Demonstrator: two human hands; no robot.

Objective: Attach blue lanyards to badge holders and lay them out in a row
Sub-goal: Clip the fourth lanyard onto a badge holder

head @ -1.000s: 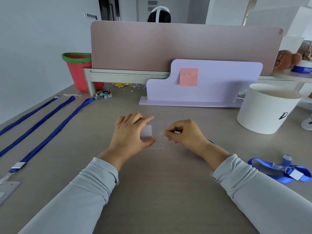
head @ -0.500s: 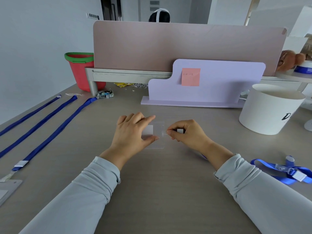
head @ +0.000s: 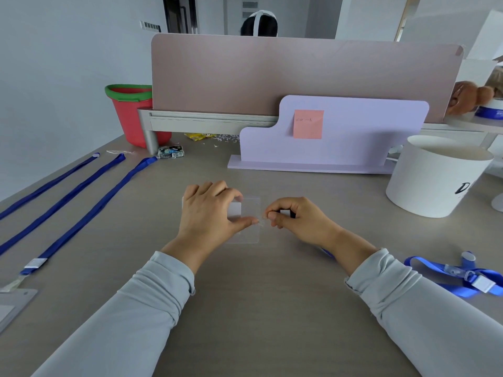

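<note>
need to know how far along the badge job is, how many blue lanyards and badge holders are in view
blue lanyards: 5 (three in the row at left, one loose at right, one mostly hidden whose clip the right hand pinches)
badge holders: 2 (clear holder gripped by the left hand, one at the left edge)
total: 7

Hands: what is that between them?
In the head view, the clear badge holder, pinched by the left hand; the right hand pinches a small clear clip at its edge.

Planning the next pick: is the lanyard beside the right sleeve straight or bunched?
Bunched: the blue lanyard lies folded over itself on the desk.
</note>
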